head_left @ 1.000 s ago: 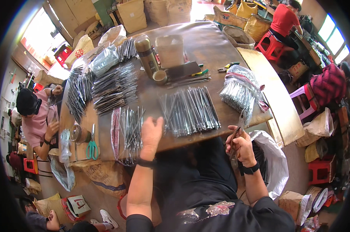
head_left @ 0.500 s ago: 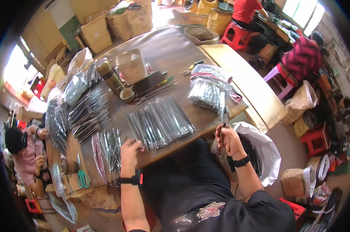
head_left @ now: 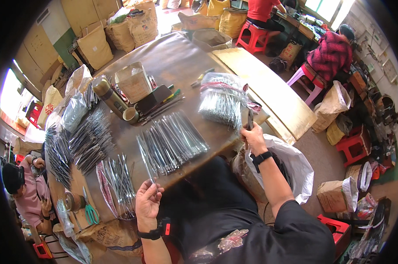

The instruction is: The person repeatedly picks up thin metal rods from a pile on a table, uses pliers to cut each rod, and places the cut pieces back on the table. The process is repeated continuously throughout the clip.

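My left hand (head_left: 149,196) is closed at the table's near edge, thumb and fingers pinching the lower end of a thin metal rod (head_left: 149,168). That rod points away from me, along the left end of a row of similar silver rods (head_left: 170,145) laid side by side. My right hand (head_left: 254,138) is wrapped round dark-handled pliers (head_left: 250,118), raised near the table's right corner with the jaws upward. Just beyond the pliers lies a plastic bag (head_left: 221,103) packed with thin silver pieces. A loose bundle of rods (head_left: 119,182) rests left of my left hand.
Darker rod heaps (head_left: 91,138) cover the table's left side. A thermos (head_left: 108,97), a cup (head_left: 130,115) and a cardboard box (head_left: 133,83) stand further back. Teal scissors (head_left: 91,214) lie near left. A white sack (head_left: 302,169) stands below my right arm. Other people sit left and far right.
My left hand has picked up a rod at the left end of the row. The pliers in my right hand have turned slightly. The whole view has shifted a little.
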Demonstrator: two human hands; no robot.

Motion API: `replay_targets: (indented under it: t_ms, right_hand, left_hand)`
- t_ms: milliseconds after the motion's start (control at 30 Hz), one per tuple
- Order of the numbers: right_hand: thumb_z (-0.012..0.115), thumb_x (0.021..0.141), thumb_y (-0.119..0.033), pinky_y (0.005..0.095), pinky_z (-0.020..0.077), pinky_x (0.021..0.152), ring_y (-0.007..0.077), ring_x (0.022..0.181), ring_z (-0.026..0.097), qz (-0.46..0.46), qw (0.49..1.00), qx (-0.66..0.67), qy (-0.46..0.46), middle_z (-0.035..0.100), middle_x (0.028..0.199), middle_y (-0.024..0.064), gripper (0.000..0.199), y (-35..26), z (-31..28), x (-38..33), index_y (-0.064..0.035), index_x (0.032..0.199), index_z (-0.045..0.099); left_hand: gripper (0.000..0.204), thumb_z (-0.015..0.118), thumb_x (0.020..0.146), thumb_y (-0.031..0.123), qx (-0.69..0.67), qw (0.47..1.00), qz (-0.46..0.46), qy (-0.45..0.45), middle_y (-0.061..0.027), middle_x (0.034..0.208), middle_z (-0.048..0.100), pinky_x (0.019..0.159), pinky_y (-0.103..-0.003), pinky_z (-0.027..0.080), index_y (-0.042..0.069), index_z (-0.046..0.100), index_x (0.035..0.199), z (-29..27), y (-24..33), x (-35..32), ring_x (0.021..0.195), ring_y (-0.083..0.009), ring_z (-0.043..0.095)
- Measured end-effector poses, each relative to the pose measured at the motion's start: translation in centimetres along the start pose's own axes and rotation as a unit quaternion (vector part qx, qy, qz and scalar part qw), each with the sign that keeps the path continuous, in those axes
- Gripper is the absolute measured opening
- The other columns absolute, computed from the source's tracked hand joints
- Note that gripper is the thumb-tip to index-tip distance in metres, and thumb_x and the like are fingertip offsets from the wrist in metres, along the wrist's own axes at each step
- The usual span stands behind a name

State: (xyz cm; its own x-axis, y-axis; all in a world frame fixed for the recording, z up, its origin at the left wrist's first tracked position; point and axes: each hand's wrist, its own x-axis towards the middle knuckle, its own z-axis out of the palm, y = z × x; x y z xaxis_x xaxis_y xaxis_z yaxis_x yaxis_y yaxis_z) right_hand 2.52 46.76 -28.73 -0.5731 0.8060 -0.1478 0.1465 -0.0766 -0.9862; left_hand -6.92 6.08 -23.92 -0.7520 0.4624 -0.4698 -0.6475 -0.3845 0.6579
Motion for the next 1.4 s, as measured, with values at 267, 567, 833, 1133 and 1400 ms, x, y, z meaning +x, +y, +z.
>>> replay_targets:
  t_ms: [267, 567, 833, 1133, 1400]
  right_hand:
    - [0.070, 0.077, -0.001, 0.0244, 0.0500, 0.052, 0.0122, 0.056, 0.059, -0.044, 0.995, 0.080, 0.046, 0.060, 0.070, 0.0039, 0.019, -0.7, -0.8, 2.0, -0.0014, 0.092, 0.057]
    - [0.064, 0.082, -0.004, 0.0312, 0.0537, 0.057, 0.0186, 0.060, 0.063, 0.041, 0.989, 0.141, 0.013, 0.063, 0.074, 0.0098, 0.026, -0.3, -3.7, 0.7, 0.0018, 0.106, 0.056]
    - [0.054, 0.092, -0.014, 0.0349, 0.0546, 0.067, 0.0187, 0.069, 0.062, 0.239, 0.854, 0.433, -0.158, 0.063, 0.078, 0.0067, 0.020, -2.6, -4.5, 2.0, 0.0035, 0.100, 0.062]
    - [0.053, 0.089, -0.012, 0.0379, 0.0527, 0.071, 0.0228, 0.072, 0.058, 0.275, 0.795, 0.497, -0.210, 0.060, 0.080, 0.0085, 0.018, -3.5, -1.9, 2.8, 0.0025, 0.096, 0.059]
    - [0.057, 0.092, -0.013, 0.0343, 0.0553, 0.067, 0.0187, 0.074, 0.063, 0.199, 0.893, 0.334, -0.228, 0.062, 0.084, 0.0072, 0.016, -6.0, 1.7, -3.1, 0.0002, 0.102, 0.057]
  left_hand:
    - [0.020, 0.062, 0.087, 0.000, 0.015, 1.000, 0.022, -0.014, -0.0085, 0.084, 0.067, 0.059, -0.021, 0.056, 0.001, 0.061, 0.107, 0.0, 0.4, -1.2, 0.070, -0.0176, 0.068]
    - [0.021, 0.062, 0.088, 0.001, 0.027, 1.000, 0.015, 0.005, -0.0101, 0.085, 0.068, 0.057, -0.022, 0.055, 0.002, 0.061, 0.108, -1.8, -0.3, -2.6, 0.070, -0.0187, 0.068]
    - [0.023, 0.063, 0.087, 0.000, 0.034, 0.999, 0.002, -0.012, -0.0104, 0.086, 0.068, 0.056, -0.022, 0.055, 0.003, 0.060, 0.110, -0.4, -0.2, -3.0, 0.070, -0.0189, 0.069]
    - [0.022, 0.063, 0.083, -0.003, 0.041, 0.999, -0.007, -0.013, -0.0117, 0.089, 0.068, 0.063, -0.027, 0.058, 0.002, 0.059, 0.105, 0.5, -1.0, -2.8, 0.076, -0.0247, 0.070]
    - [0.026, 0.066, 0.079, -0.003, 0.060, 0.997, -0.029, -0.024, -0.0104, 0.093, 0.065, 0.069, -0.029, 0.058, 0.000, 0.060, 0.104, 1.5, -1.5, -2.6, 0.084, -0.0275, 0.069]
